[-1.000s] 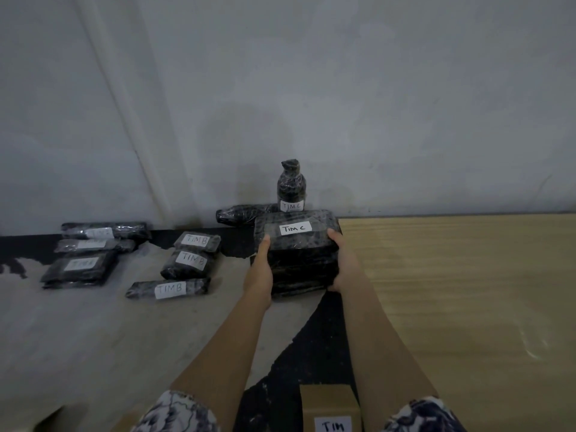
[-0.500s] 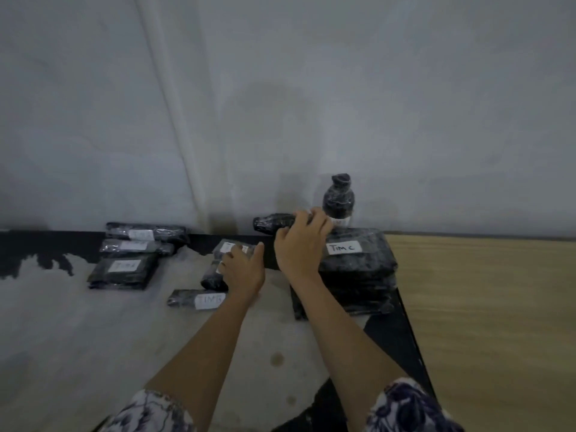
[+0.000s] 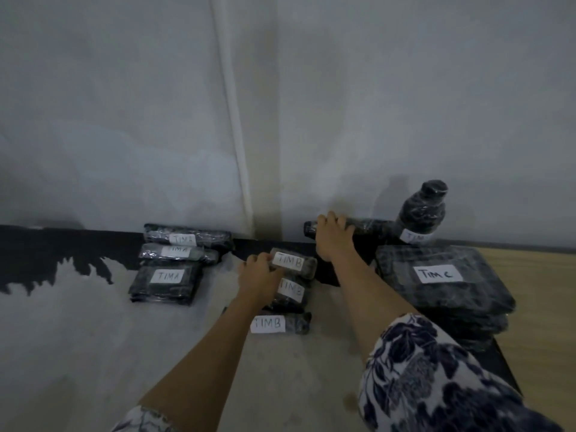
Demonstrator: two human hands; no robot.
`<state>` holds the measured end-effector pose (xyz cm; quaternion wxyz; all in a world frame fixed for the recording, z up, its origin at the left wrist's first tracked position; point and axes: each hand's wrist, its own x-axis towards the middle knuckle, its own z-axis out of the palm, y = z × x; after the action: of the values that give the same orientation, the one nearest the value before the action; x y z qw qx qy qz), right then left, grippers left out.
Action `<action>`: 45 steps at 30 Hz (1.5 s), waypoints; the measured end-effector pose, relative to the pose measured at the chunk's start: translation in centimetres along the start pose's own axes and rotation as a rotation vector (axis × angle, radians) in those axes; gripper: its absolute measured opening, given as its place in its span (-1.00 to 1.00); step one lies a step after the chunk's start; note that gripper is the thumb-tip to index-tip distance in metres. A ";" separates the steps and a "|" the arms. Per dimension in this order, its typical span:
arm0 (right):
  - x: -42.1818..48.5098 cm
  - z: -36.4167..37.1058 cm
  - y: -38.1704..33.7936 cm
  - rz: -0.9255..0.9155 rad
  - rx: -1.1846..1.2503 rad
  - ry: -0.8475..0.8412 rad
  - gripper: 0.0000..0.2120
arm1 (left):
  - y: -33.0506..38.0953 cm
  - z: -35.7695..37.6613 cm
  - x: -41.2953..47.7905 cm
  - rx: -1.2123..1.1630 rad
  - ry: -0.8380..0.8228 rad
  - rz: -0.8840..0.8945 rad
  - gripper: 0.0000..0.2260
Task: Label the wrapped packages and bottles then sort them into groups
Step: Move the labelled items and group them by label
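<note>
Black-wrapped packages lie on the floor in groups along the wall. Three marked TIM A (image 3: 166, 277) are at the left. Three marked TIM B sit in the middle; my left hand (image 3: 258, 277) grips the left end of the rear TIM B package (image 3: 294, 263). A stack of flat packages marked TIM C (image 3: 442, 279) is at the right, with an upright wrapped bottle (image 3: 420, 213) behind it. My right hand (image 3: 333, 236) is closed over a wrapped bottle lying on its side (image 3: 367, 227) against the wall.
A grey wall (image 3: 311, 104) with a white pipe (image 3: 233, 120) rises right behind the groups. Pale concrete floor (image 3: 93, 353) fills the left and front. Wooden flooring (image 3: 545, 291) lies at the right, beyond a black mat (image 3: 501, 360) under the TIM C stack.
Both hands left the TIM C stack. My right hand went to the lying bottle at the wall and closed on it; my left hand reached the rear TIM B package. The view swung left.
</note>
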<state>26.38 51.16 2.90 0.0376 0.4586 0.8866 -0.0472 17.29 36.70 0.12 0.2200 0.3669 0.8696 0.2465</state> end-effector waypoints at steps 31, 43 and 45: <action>2.9 -8.9 -5.7 -0.324 0.767 0.044 -0.57 | -0.5 -5.1 3.7 -0.661 0.041 0.120 -0.44; 0.9 -9.3 -7.9 -0.325 1.370 -0.143 -0.59 | -1.1 -6.0 4.3 -0.678 0.281 0.207 -0.60; 1.0 -9.0 -8.8 -0.303 1.218 -0.061 -0.49 | -1.0 -5.5 4.4 -0.646 0.345 0.137 -0.53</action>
<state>18.45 47.96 12.18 -0.2123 0.2653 0.7544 -0.5616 10.85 37.87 2.97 0.1575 0.2888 0.7446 0.5808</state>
